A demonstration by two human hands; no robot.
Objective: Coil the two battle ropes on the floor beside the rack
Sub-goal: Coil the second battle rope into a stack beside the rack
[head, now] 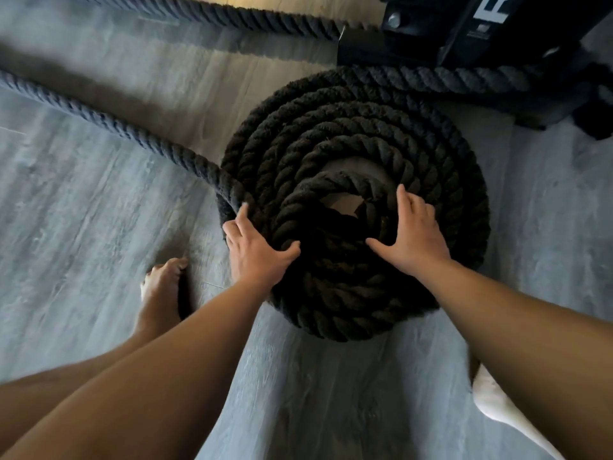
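Observation:
A thick black battle rope is wound into a stacked round coil (358, 154) on the grey floor, just in front of the black rack base (464, 34). Its loose length (99, 117) runs off to the far left from the coil's left side. A second black rope (258, 19) lies stretched along the top of the view toward the rack. My left hand (255, 254) rests flat on the coil's near-left rim, fingers spread over the turns. My right hand (414, 234) lies flat on the inner turns at the right, fingers apart, gripping nothing.
Grey wood-look floor (83, 227) surrounds the coil. The rack's foot and frame (530, 104) stand close behind the coil at the upper right, with rope wrapped around it. My bare left foot (162, 290) stands left of the coil; a white-socked foot (497, 400) is at the lower right.

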